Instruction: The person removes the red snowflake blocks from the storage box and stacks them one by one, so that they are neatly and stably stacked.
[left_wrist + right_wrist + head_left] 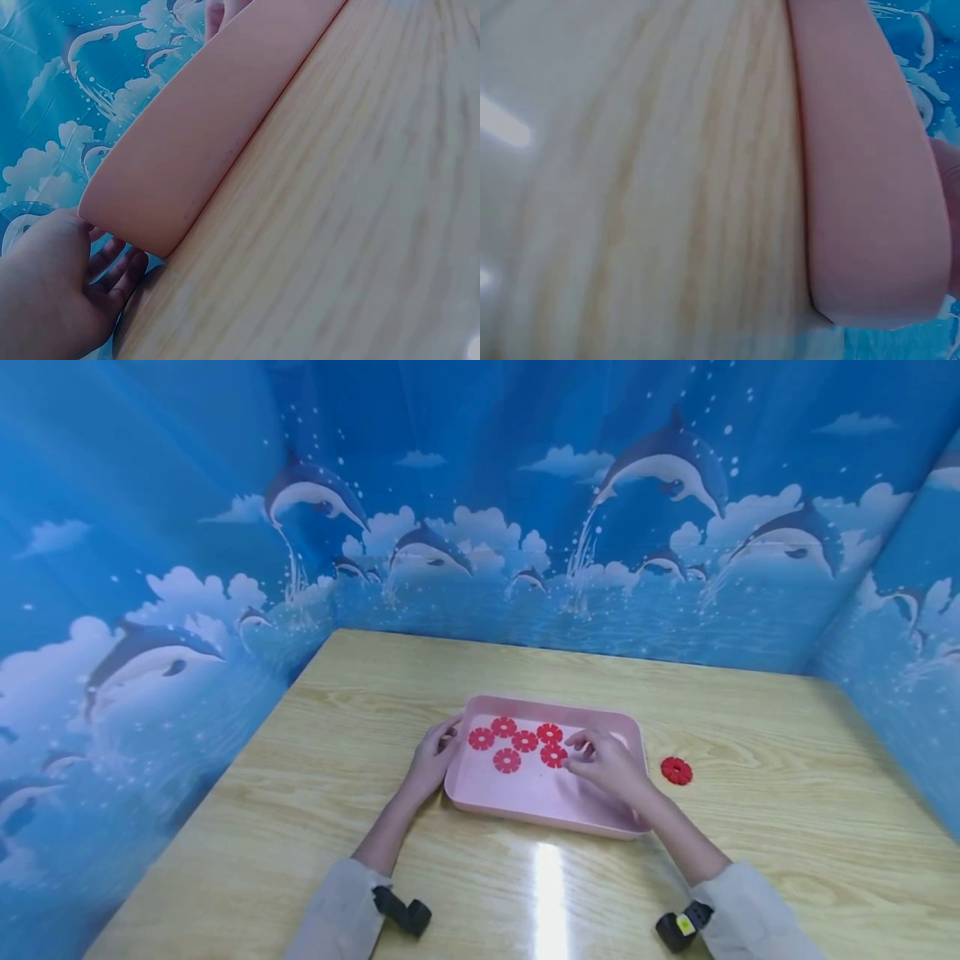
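A pink tray lies on the table, with several red flower-shaped slotted discs flat on its floor, mostly in the left and middle. My left hand rests against the tray's left end; in the left wrist view its loosely bent fingers are at the tray's corner. Over the tray's right half is my right hand, thumb and fingers apart near a red disc. Nothing shows between them. In the right wrist view the tray wall hides most of that hand.
Outside the tray, to its right, another red flower-shaped piece lies on the wooden table. A blue dolphin-print curtain stands along the back and sides. Black wrist devices sit on both sleeves.
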Motion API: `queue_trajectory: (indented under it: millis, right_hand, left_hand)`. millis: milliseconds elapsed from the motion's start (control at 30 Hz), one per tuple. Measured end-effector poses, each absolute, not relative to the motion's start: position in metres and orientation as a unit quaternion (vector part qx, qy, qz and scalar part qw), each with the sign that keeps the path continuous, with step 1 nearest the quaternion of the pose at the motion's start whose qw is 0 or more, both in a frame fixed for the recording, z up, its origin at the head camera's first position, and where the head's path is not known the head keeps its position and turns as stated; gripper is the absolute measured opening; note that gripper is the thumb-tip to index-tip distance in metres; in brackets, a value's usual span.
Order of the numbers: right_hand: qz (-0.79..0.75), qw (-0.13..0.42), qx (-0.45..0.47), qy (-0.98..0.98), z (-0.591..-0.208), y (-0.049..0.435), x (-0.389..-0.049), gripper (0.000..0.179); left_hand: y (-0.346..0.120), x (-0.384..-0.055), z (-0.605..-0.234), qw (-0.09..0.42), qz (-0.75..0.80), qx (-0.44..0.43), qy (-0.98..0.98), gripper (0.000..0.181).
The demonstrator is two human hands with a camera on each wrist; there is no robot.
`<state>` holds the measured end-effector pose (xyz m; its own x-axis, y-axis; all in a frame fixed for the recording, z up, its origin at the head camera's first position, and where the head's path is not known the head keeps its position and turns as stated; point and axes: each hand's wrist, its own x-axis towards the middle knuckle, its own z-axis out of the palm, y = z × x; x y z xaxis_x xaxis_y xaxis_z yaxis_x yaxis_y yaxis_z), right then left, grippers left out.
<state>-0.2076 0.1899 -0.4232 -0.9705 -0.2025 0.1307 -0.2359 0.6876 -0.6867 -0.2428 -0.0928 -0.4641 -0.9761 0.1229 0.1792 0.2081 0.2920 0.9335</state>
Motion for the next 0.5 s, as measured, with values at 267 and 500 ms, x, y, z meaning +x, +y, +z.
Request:
queue_trajectory:
  millis: [267, 500]
  right_hand:
    - [0.364, 0.015, 0.093, -0.927, -0.438, 0.188, -0.215, 0.033]
    - [0.337, 0.029, 0.097, -0.936, -0.445, 0.186, -0.218, 0.039]
  left_hand:
    - [-0.091, -0.242, -0.462, 0.035, -0.578, -0.1, -0.809, 0.04]
    - [-0.092, -0.242, -0.462, 0.039, -0.579, -0.101, -0.808, 0.04]
